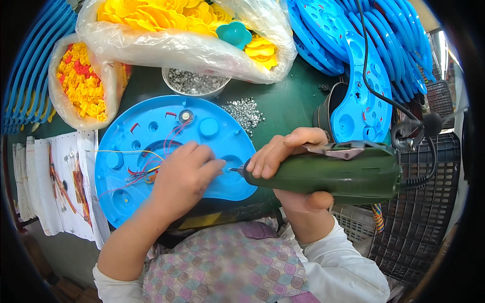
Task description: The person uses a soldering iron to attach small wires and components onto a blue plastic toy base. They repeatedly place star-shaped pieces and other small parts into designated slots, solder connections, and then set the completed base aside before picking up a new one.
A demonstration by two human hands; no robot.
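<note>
A green electric screwdriver point(323, 174) lies level in my right hand point(275, 154), whose fingers wrap round its front end. Its bit points left, low over the right part of a rounded blue plastic shell point(230, 144). Just left of the bit is my left hand point(184, 174), fingers drawn together above the shell; whatever they may pinch is too small to make out. Thin red, white and yellow wires point(174, 136) run across the shell, partly under my left hand. Near the shell's far edge sits a round part point(186, 116) where red wires end.
Behind the shell stand a bowl point(202, 95) of small metal screws and a loose screw pile point(245, 113). Plastic bags hold yellow flower shapes point(146, 17) and small star-like pieces point(83, 88). Blue shells point(361, 96) are stacked right; the screwdriver's black cable point(371, 83) hangs there. White sheets point(65, 166) lie left.
</note>
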